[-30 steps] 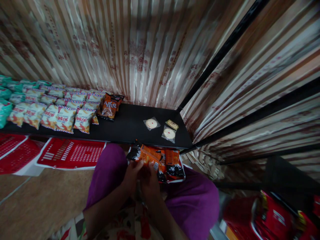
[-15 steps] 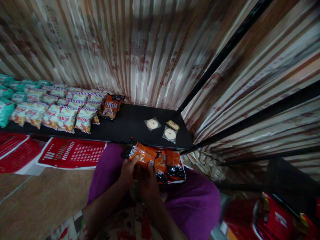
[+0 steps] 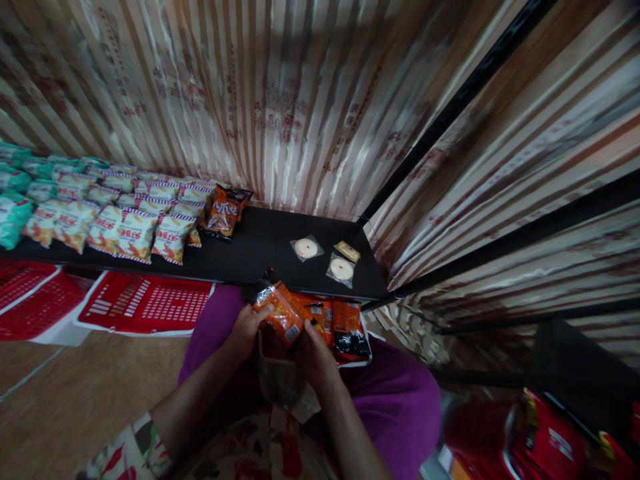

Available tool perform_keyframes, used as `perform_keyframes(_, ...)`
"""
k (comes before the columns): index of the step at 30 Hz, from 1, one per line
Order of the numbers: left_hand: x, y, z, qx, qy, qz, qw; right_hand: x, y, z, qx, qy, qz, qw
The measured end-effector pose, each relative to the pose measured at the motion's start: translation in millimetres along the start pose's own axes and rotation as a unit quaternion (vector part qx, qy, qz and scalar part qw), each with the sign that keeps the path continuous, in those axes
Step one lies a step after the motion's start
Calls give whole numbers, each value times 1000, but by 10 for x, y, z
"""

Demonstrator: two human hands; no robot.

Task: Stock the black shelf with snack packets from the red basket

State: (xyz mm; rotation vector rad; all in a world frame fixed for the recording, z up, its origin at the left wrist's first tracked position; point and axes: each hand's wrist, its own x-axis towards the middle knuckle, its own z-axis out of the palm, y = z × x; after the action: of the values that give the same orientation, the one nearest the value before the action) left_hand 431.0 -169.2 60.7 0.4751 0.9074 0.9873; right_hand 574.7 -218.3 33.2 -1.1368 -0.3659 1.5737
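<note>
Between my two hands is an orange and black snack bag [image 3: 281,312], tilted, its printed back and barcode facing up. My left hand [image 3: 249,329] grips the bag's left side with the thumb on top. At its lower right corner, my right hand [image 3: 316,353] pinches the edge. Both hands are over a basket [image 3: 370,353] with a white rim on my lap. More orange snack bags [image 3: 346,325] lie in that basket, to the right of the held one.
A black shelf [image 3: 265,247] runs along the striped curtain. On it stand rows of white snack bags [image 3: 135,233], teal bags [image 3: 14,220], an orange bag [image 3: 223,212] and round wrapped items [image 3: 307,248]. Red baskets [image 3: 150,303] sit below; black poles [image 3: 450,120] rise at right.
My hands have moved apart, the right one shifting right. The held snack bag has turned clockwise, its right end lower, and more of the basket beneath shows.
</note>
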Motion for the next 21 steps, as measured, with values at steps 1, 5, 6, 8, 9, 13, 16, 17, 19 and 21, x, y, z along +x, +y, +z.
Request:
perform_keyframes(1,2,18,-12,5,-13,0,1000,-4,-13,2,16,-1,27,1000)
perform_keyframes(5,5,102,-58,33,-41,-7,999,-31,-60,-58,37,17,65,997)
perform_keyframes(6,9,120,-73,42,-42,-12,998,-36,-70,-80,36,20,66,997)
perform_keyframes(8,24,148,-108,59,-47,-20,997,-44,-92,-114,28,20,66,997)
perform_keyframes(9,35,157,-127,66,-53,-23,996,-48,-104,-123,23,17,65,997)
perform_keyframes(13,75,182,-189,84,-75,-32,993,-61,-150,-109,12,-8,69,998)
perform_keyframes(16,93,200,-213,91,-84,-33,992,-66,-159,-77,11,-20,72,997)
perform_keyframes(17,97,204,-220,92,-87,-33,991,-67,-157,-68,12,-20,72,997)
perform_keyframes(19,103,207,-232,93,-90,-32,991,-67,-152,-54,10,-21,73,997)
perform_keyframes(21,106,202,-243,100,-92,-34,990,-64,-148,-46,-3,-23,78,997)
